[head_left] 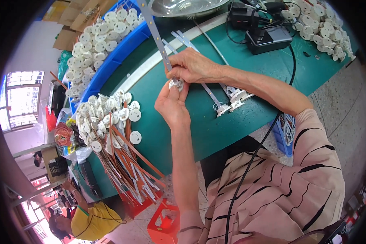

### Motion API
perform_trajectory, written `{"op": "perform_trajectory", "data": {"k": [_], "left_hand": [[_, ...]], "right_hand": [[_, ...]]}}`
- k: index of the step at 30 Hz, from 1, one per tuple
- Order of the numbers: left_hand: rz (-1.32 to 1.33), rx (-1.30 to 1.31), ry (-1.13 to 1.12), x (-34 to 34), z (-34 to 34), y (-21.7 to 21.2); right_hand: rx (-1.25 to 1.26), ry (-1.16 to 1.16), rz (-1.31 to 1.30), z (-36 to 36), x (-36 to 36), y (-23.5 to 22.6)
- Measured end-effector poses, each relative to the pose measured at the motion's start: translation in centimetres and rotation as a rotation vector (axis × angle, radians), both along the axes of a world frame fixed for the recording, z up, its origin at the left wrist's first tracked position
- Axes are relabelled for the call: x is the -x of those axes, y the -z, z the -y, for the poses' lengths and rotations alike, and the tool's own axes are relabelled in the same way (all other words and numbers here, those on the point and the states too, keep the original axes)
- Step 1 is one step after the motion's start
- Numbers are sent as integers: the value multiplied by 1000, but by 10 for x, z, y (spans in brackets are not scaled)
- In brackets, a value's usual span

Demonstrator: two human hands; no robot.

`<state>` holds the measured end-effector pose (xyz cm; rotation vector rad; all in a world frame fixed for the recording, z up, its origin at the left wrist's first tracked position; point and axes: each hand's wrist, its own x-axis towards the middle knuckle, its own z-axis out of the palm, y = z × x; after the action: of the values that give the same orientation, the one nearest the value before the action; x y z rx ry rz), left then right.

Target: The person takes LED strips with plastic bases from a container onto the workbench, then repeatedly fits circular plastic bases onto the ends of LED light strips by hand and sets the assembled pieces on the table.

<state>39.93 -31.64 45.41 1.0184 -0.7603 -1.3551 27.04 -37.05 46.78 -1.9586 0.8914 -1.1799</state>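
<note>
Over the green table [150, 91], my two hands meet close together. My left hand [173, 105] is closed, its fingertips pinching a small white round plastic piece [177, 83]. From the right, my right hand [195, 67] is closed on the lower end of a long grey LED strip [156, 38], which runs up to the far edge of the view. Where strip and white piece join is partly hidden by fingers. Right of my hands, several strips with white round ends [236, 96] lie on the table, their discs toward me.
Left of my hands is a heap of white discs with strips [110, 116], strips hanging over the edge. A blue tray [114, 59] of discs, metal bowl [187, 9], black power box [268, 39] and another disc pile [321, 26] stand farther off. A person in yellow [95, 221] sits lower left.
</note>
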Motion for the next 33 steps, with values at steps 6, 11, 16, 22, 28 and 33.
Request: {"op": "perform_trajectory", "data": {"k": [6, 11, 16, 22, 28, 33], "left_hand": [[6, 53, 119, -10, -1, 4], [-266, 65, 176, -20, -2, 10], [-196, 116, 176, -18, 0, 8], [-32, 151, 155, -8, -1, 13], [193, 241, 110, 3, -1, 22], [334, 352, 15, 1, 2, 32]], "right_hand": [[-73, 47, -14, -6, 8, -12], [-256, -26, 90, -16, 29, -46], [-608, -42, -225, -39, 50, -65], [-693, 7, -520, -39, 53, -55], [-22, 183, -1063, -40, 58, -52], [71, 95, -968, -36, 29, -88]]}}
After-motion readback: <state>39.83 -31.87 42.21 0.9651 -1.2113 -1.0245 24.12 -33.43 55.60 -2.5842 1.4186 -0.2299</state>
